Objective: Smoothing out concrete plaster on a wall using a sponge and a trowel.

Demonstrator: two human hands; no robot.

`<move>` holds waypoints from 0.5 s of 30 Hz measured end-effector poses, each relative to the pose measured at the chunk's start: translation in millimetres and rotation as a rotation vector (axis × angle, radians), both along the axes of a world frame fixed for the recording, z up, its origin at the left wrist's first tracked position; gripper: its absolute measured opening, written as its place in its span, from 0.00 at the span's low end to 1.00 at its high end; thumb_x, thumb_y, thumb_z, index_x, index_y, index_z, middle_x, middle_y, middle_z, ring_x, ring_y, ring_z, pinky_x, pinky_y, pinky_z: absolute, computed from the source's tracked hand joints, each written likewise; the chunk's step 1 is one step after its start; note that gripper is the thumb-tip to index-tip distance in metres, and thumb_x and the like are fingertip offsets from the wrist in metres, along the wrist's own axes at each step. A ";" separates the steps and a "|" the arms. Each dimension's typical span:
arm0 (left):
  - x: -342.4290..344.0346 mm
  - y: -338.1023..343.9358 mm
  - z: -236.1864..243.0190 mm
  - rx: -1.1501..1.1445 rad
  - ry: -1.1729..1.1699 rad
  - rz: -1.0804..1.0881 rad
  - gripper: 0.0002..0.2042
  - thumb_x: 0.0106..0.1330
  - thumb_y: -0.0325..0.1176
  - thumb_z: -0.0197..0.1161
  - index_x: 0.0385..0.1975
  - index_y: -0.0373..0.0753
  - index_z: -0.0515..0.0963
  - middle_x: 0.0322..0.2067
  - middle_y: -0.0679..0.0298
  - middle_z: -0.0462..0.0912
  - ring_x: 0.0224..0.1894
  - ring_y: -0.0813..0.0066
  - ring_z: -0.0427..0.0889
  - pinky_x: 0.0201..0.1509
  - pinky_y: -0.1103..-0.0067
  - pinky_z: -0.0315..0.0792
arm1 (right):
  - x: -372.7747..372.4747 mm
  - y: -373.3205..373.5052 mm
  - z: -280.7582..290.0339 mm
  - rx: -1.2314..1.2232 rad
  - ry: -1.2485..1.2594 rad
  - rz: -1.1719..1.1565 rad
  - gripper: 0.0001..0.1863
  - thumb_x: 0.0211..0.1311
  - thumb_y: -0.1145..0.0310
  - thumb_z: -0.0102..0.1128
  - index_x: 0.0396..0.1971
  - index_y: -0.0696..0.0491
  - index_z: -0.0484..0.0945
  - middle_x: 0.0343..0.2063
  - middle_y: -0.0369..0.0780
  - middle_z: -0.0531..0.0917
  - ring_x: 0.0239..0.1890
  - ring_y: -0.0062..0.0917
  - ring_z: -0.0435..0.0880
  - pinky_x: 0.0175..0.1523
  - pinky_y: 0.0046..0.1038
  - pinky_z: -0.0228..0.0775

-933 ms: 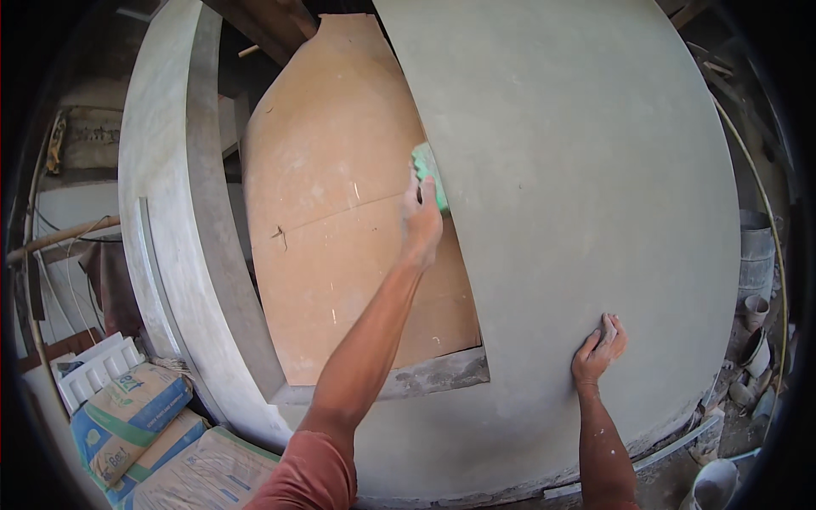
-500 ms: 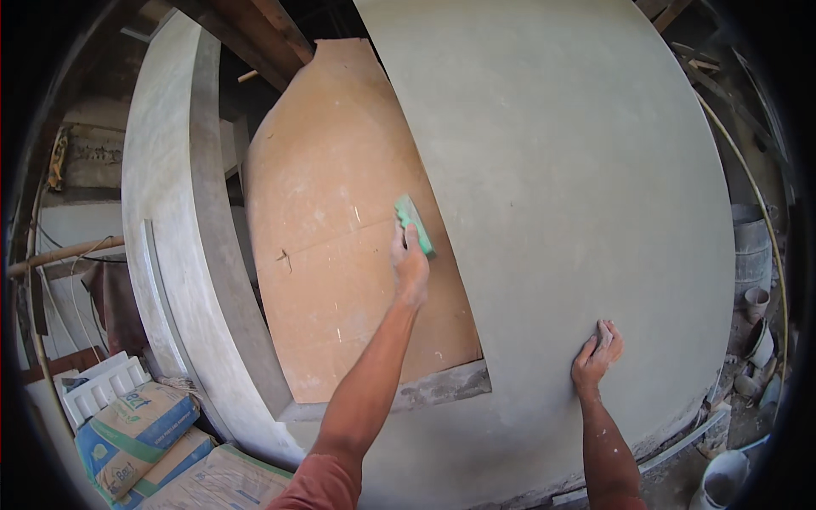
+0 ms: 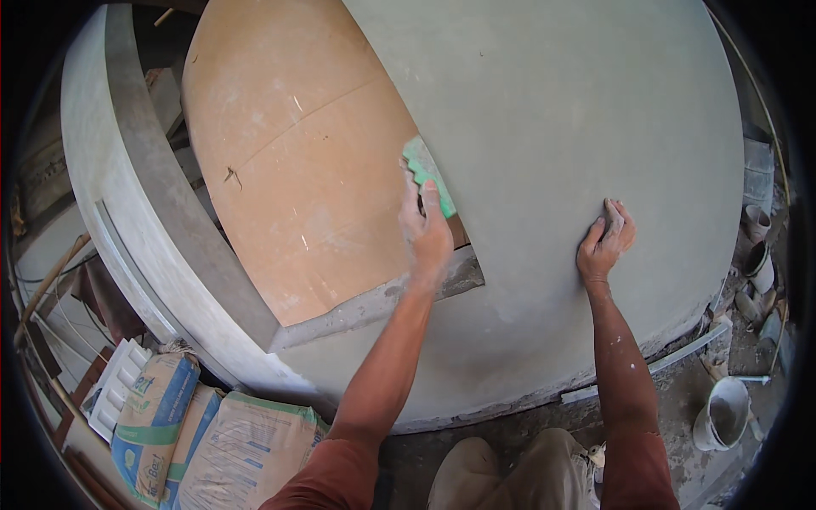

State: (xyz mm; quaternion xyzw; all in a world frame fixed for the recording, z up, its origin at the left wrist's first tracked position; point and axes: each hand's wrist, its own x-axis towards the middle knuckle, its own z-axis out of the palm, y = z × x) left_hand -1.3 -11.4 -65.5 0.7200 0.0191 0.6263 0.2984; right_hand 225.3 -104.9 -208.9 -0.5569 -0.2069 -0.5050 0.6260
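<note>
My left hand is closed around a green sponge with a wavy edge and grey dust on it. The sponge is at the upright edge of the opening in a smooth grey plastered wall, just above the sill. Behind it, a brown cardboard sheet covers much of the opening. To the right, my right hand rests its bent fingers on the plaster, thumb apart, with nothing visible in it. Both hands are dusty.
Printed paper sacks lie at the lower left beside a white ribbed plastic piece. A straight metal bar leans on the left plastered pillar. On the lower right floor are a dirty white bucket and a long bar.
The view has tilted downward, bringing my knees into sight. My left hand has moved the sponge down the opening's edge, closer to the sill. My right hand remains on nearly the same wall spot.
</note>
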 end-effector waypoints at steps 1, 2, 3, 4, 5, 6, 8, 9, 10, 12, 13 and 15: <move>1.3 -0.4 -23.7 0.006 0.009 0.027 0.26 0.75 0.34 0.44 0.67 0.25 0.52 0.68 0.50 0.56 0.70 0.63 0.57 0.71 0.74 0.50 | 0.4 -1.5 -0.6 -0.007 0.003 -0.002 0.19 0.59 0.75 0.49 0.51 0.56 0.74 0.51 0.43 0.75 0.59 0.36 0.68 0.64 0.39 0.51; -0.8 -3.2 -43.5 0.010 0.014 0.041 0.26 0.75 0.34 0.44 0.67 0.25 0.51 0.69 0.49 0.55 0.70 0.63 0.56 0.71 0.74 0.50 | 0.4 -2.5 -1.1 0.000 -0.005 -0.004 0.19 0.59 0.76 0.49 0.51 0.55 0.75 0.51 0.43 0.75 0.59 0.36 0.69 0.64 0.39 0.51; -1.8 -1.6 -56.4 0.004 0.016 0.041 0.26 0.75 0.34 0.44 0.67 0.25 0.51 0.69 0.49 0.55 0.70 0.63 0.56 0.71 0.74 0.50 | 0.7 -3.1 -1.1 0.008 -0.013 -0.006 0.19 0.59 0.76 0.49 0.51 0.55 0.75 0.51 0.43 0.75 0.59 0.36 0.69 0.64 0.39 0.51; -4.4 -5.7 -65.0 0.017 0.047 0.082 0.27 0.75 0.35 0.44 0.67 0.24 0.51 0.69 0.49 0.56 0.70 0.63 0.56 0.71 0.74 0.50 | 0.5 -3.7 -1.1 -0.002 -0.011 -0.006 0.19 0.59 0.76 0.49 0.51 0.55 0.75 0.51 0.43 0.75 0.59 0.36 0.69 0.64 0.39 0.51; -6.1 -7.8 -70.8 0.030 0.078 0.122 0.27 0.75 0.36 0.44 0.67 0.24 0.51 0.68 0.49 0.56 0.70 0.63 0.56 0.70 0.74 0.51 | 1.0 -4.2 -0.9 -0.003 -0.009 -0.013 0.19 0.59 0.76 0.49 0.51 0.55 0.75 0.50 0.43 0.75 0.59 0.36 0.69 0.64 0.38 0.52; -5.8 -2.7 -68.5 0.021 0.082 0.120 0.27 0.75 0.36 0.44 0.67 0.24 0.51 0.68 0.49 0.56 0.70 0.63 0.56 0.70 0.74 0.51 | 1.5 -4.9 -1.2 -0.004 -0.006 -0.022 0.19 0.59 0.76 0.49 0.51 0.55 0.75 0.50 0.43 0.75 0.58 0.36 0.69 0.63 0.38 0.52; -6.4 3.3 -25.3 -0.046 -0.053 0.094 0.28 0.75 0.37 0.44 0.67 0.24 0.50 0.69 0.49 0.56 0.70 0.64 0.56 0.71 0.74 0.51 | 0.7 -3.7 -0.3 0.003 -0.020 -0.023 0.19 0.59 0.76 0.50 0.51 0.55 0.75 0.50 0.43 0.75 0.58 0.36 0.69 0.63 0.38 0.52; -7.1 4.3 -1.7 -0.015 -0.065 0.036 0.28 0.75 0.37 0.44 0.67 0.25 0.50 0.69 0.49 0.56 0.70 0.64 0.56 0.70 0.74 0.51 | 0.6 -3.1 -0.8 0.015 -0.032 -0.026 0.18 0.58 0.76 0.50 0.50 0.55 0.75 0.50 0.43 0.75 0.57 0.35 0.69 0.63 0.38 0.52; -9.7 3.5 22.2 0.017 -0.076 -0.015 0.28 0.75 0.38 0.44 0.67 0.25 0.50 0.69 0.49 0.56 0.70 0.64 0.57 0.70 0.74 0.51 | -1.0 -1.5 0.0 0.005 -0.027 -0.020 0.18 0.58 0.76 0.50 0.50 0.55 0.75 0.50 0.43 0.75 0.57 0.35 0.69 0.63 0.38 0.52; -5.2 4.2 52.0 -0.009 -0.109 -0.036 0.28 0.75 0.37 0.44 0.67 0.25 0.50 0.68 0.49 0.56 0.69 0.65 0.58 0.70 0.75 0.53 | -1.5 -1.0 1.7 0.026 -0.044 -0.021 0.18 0.58 0.77 0.50 0.50 0.55 0.75 0.49 0.42 0.75 0.57 0.35 0.70 0.63 0.38 0.52; -2.8 3.8 47.1 -0.020 -0.102 -0.040 0.28 0.75 0.37 0.44 0.67 0.25 0.50 0.68 0.49 0.56 0.69 0.65 0.58 0.70 0.75 0.53 | 0.6 -1.6 1.6 0.015 -0.037 -0.025 0.18 0.58 0.77 0.50 0.50 0.55 0.75 0.49 0.42 0.75 0.57 0.35 0.70 0.63 0.38 0.52; -0.6 1.3 34.0 -0.021 -0.053 -0.069 0.28 0.75 0.36 0.44 0.67 0.24 0.50 0.69 0.49 0.55 0.70 0.64 0.56 0.70 0.75 0.52 | 3.4 -2.6 0.5 0.025 -0.055 -0.029 0.20 0.57 0.76 0.51 0.51 0.53 0.75 0.48 0.41 0.76 0.57 0.35 0.69 0.62 0.38 0.52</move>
